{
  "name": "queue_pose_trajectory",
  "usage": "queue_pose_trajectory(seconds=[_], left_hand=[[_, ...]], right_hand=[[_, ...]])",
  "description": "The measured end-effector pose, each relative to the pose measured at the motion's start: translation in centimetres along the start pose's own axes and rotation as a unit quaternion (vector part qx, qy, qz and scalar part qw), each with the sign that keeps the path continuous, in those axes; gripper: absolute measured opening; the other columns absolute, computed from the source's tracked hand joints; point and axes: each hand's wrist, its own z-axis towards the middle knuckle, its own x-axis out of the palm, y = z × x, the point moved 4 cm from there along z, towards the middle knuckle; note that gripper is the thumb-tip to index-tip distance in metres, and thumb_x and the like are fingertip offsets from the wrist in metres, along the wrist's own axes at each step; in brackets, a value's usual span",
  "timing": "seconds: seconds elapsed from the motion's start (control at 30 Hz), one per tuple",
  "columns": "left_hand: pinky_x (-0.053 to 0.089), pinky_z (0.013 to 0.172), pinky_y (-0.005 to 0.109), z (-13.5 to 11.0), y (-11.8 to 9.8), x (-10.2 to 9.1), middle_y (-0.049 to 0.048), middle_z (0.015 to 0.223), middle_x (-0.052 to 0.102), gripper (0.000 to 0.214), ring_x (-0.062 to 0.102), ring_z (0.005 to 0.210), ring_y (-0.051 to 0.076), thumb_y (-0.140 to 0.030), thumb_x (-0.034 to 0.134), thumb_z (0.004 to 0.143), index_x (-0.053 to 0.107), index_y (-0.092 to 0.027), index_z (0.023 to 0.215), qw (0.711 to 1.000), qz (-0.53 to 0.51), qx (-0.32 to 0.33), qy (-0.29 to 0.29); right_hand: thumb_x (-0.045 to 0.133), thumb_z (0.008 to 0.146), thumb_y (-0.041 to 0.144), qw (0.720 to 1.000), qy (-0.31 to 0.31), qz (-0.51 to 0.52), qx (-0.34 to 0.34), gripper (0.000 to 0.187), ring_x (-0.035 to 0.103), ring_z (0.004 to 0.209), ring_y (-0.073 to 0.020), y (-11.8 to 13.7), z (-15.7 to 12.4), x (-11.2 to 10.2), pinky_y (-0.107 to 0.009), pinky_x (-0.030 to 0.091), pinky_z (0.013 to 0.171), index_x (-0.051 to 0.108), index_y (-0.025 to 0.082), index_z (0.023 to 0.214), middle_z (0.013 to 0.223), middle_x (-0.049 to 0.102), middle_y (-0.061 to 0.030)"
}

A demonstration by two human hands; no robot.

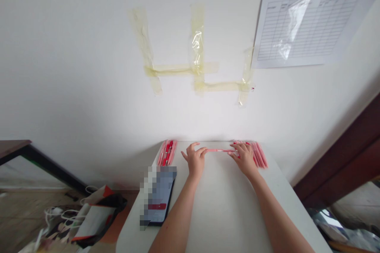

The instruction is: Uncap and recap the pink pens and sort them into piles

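Observation:
A slim pink pen lies level between my two hands, above the far part of the white table. My left hand pinches its left end between thumb and fingertips. At the other end, my right hand has thumb and fingers closed on it. Just behind and beside the right hand sits a row of pink and red pens, partly covered by that hand. A smaller group of pink and red pens rests at the table's far left corner, left of my left hand.
A phone, partly pixelated, lies by the left forearm. Yellowed tape strips and a printed sheet are stuck to the wall behind. On the floor at left are a bag and white cables. Dark wood stands at right.

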Motion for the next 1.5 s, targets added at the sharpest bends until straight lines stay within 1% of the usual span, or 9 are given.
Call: queue_pose_trajectory(seconds=[0.1,0.17,0.33,0.47,0.63,0.8,0.93,1.13,1.5], left_hand=[[0.011,0.112,0.074,-0.1,-0.1,-0.1,0.0020,0.123,0.061,0.012,0.053,0.120,0.024,-0.028,0.069,0.083,0.076,-0.036,0.088,1.000,0.000,0.004,-0.002],[0.011,0.112,0.074,-0.1,-0.1,-0.1,0.0021,0.123,0.061,0.012,0.052,0.120,0.024,-0.028,0.069,0.083,0.076,-0.036,0.088,1.000,0.002,0.004,0.001],[0.012,0.112,0.074,-0.1,-0.1,-0.1,0.0024,0.124,0.060,0.012,0.052,0.120,0.024,-0.029,0.068,0.084,0.076,-0.036,0.089,1.000,0.011,0.003,0.003],[0.010,0.113,0.072,0.0,-0.1,-0.1,0.0028,0.125,0.059,0.013,0.051,0.121,0.024,-0.030,0.067,0.085,0.076,-0.036,0.090,1.000,0.015,-0.009,0.015],[0.010,0.113,0.071,-0.1,-0.2,-0.1,0.0028,0.126,0.059,0.013,0.050,0.122,0.024,-0.029,0.066,0.085,0.076,-0.036,0.091,1.000,0.015,-0.007,0.024],[0.012,0.111,0.074,-0.1,0.0,0.0,0.0022,0.124,0.060,0.012,0.052,0.120,0.025,-0.029,0.067,0.084,0.076,-0.036,0.089,1.000,0.003,0.000,0.008],[0.012,0.112,0.074,-0.1,0.0,0.0,0.0021,0.123,0.061,0.012,0.052,0.121,0.024,-0.027,0.068,0.084,0.076,-0.035,0.088,1.000,0.002,-0.004,0.007],[0.010,0.112,0.074,-0.2,0.0,0.2,0.0030,0.124,0.060,0.013,0.050,0.121,0.025,-0.027,0.067,0.085,0.077,-0.035,0.088,1.000,0.001,-0.006,0.021],[0.011,0.112,0.074,0.0,0.2,0.0,0.0040,0.124,0.060,0.014,0.050,0.120,0.026,-0.027,0.065,0.086,0.077,-0.033,0.090,0.999,0.010,-0.023,0.024]], right_hand=[[0.044,0.094,0.056,1.000,0.014,-0.005,0.012,0.039,0.048,0.112,-0.0300,0.1,-0.1,0.1,-0.051,0.036,0.098,0.071,0.028,0.096,0.109,0.066,-0.0076],[0.045,0.094,0.055,1.000,0.014,0.001,0.008,0.039,0.049,0.111,-0.0295,0.1,-0.1,0.1,-0.051,0.037,0.098,0.070,0.026,0.088,0.107,0.066,-0.0078],[0.049,0.092,0.055,1.000,0.011,0.018,-0.013,0.036,0.051,0.108,-0.0289,0.0,0.2,0.1,-0.048,0.039,0.096,0.069,0.026,0.093,0.106,0.066,-0.0087],[0.049,0.091,0.058,1.000,0.007,0.001,-0.002,0.039,0.050,0.111,-0.0298,0.1,0.1,0.0,-0.050,0.038,0.097,0.068,0.027,0.104,0.109,0.066,-0.0086],[0.040,0.096,0.053,0.999,0.049,0.012,0.014,0.041,0.051,0.107,-0.0292,0.2,0.0,0.3,-0.052,0.038,0.096,0.068,0.026,0.083,0.103,0.067,-0.0079],[0.048,0.093,0.055,0.999,0.038,0.030,0.011,0.034,0.050,0.111,-0.0298,0.5,0.0,0.1,-0.053,0.037,0.099,0.063,0.025,0.096,0.105,0.066,-0.0080],[0.052,0.090,0.057,0.999,0.038,0.013,0.008,0.038,0.045,0.122,-0.0316,1.0,-0.1,-0.3,-0.054,0.035,0.102,0.062,0.028,0.111,0.115,0.064,-0.0072],[0.046,0.095,0.051,0.998,0.060,0.002,-0.022,0.032,0.048,0.117,-0.0307,1.5,0.0,-0.2,-0.055,0.034,0.102,0.069,0.029,0.092,0.105,0.066,-0.0055],[0.050,0.092,0.046,1.000,0.022,0.019,0.002,0.023,0.051,0.107,-0.0281,0.6,0.1,-0.6,-0.048,0.037,0.096,0.063,0.026,0.092,0.105,0.068,-0.0060]])
